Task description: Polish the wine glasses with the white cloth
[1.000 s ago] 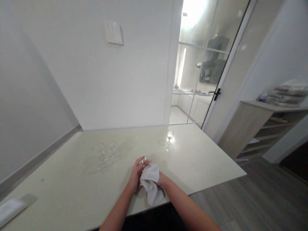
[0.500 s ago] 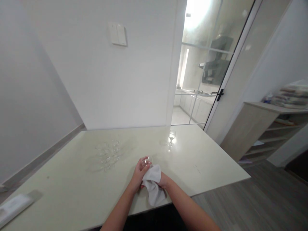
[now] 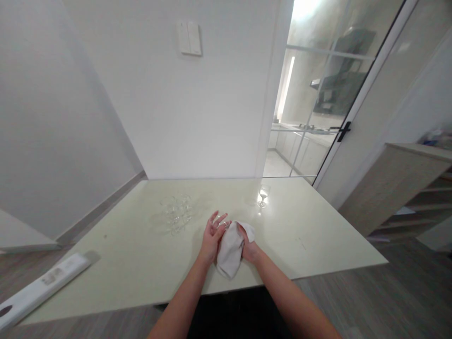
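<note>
My left hand [image 3: 213, 238] is closed around a small clear glass [image 3: 221, 221], its fingers curled about the bowl. The rest of that glass is hidden by my fingers and the cloth. A white cloth [image 3: 231, 252] hangs from my right hand [image 3: 249, 244], which grips it and presses it against the glass. Both hands are above the near middle part of the pale table [image 3: 141, 278]. Beyond them to the right, a stemmed wine glass [image 3: 263, 195] stands upright. Several clear glasses [image 3: 178, 212] form a cluster to the left.
A long white box-like object [image 3: 45, 285] lies across the table's left end. The wall with a light switch [image 3: 189, 38] rises behind the table. At the right are a glazed door [image 3: 310, 94] and a wooden shelf unit [image 3: 406, 174].
My head view has shifted left and slightly downward. The cloth has turned in my right hand and now covers more of the glass's side; my left fingers have spread a little.
</note>
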A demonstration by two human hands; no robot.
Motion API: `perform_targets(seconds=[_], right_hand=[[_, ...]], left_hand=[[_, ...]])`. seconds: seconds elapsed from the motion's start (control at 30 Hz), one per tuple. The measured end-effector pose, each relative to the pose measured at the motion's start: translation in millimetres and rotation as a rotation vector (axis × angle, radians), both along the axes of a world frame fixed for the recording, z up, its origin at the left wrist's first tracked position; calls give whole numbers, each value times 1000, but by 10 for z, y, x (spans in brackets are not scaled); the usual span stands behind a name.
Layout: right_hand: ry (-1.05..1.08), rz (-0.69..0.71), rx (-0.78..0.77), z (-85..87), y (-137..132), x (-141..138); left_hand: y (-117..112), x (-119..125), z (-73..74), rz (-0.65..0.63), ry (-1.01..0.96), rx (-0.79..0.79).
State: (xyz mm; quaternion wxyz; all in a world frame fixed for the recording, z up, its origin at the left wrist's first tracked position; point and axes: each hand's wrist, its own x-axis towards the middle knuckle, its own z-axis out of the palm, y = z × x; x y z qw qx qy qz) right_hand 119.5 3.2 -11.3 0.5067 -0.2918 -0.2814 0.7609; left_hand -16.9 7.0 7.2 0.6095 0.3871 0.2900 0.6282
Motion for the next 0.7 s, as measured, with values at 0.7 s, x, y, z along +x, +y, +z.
perform_targets(seconds=[0.7], right_hand=[[-86, -84, 64, -112, 44, -54]], left_hand=[[-93, 174, 292, 258, 375, 210]])
